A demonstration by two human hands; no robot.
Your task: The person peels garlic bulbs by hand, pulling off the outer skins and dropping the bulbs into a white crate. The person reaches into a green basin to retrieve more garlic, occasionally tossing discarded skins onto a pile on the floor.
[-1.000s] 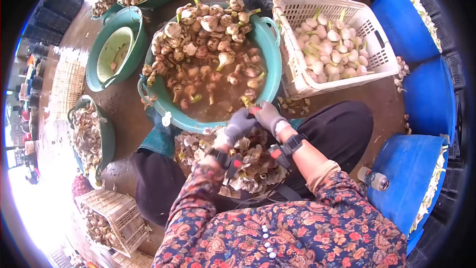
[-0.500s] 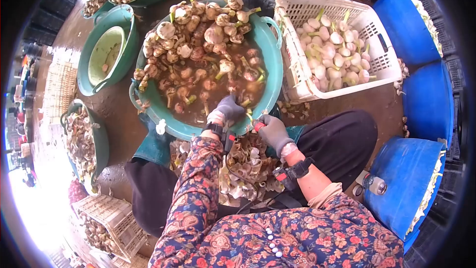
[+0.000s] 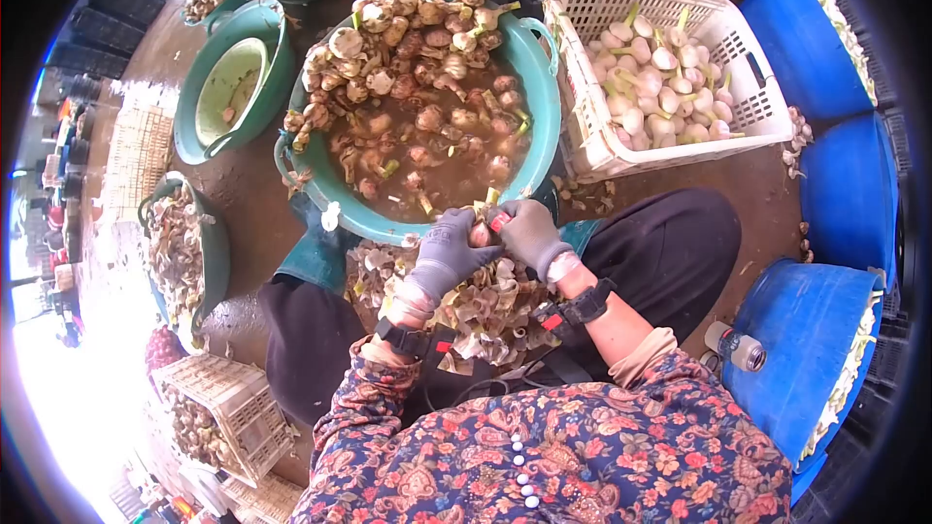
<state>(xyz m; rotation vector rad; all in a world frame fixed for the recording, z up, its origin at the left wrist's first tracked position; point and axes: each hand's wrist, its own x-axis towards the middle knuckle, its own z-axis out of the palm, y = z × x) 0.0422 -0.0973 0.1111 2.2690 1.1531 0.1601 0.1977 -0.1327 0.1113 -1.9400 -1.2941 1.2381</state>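
Observation:
My left hand (image 3: 454, 250), in a grey glove, is closed round a garlic bulb (image 3: 480, 234) at the near rim of the teal tub (image 3: 364, 220). Close beside it, my right hand (image 3: 529, 236), also gloved, is closed on a small red-handled tool (image 3: 499, 221) near the bulb's stem; the tool's blade cannot be made out. Unpeeled garlic (image 3: 379, 82) is heaped at the tub's far side, and more bulbs float in its brown water. Loose peelings (image 3: 485, 315) lie below my hands, between my legs.
A white crate (image 3: 621, 160) of peeled garlic stands right of the tub. Blue barrels (image 3: 786, 330) line the right side, with a bottle (image 3: 743, 349) nearby. Green basins (image 3: 189, 121) and a tipped crate (image 3: 243, 417) are on the left.
My left hand has come back from the water to the tub's near rim and now has a bulb in it, beside my right hand. The whole view has shifted slightly.

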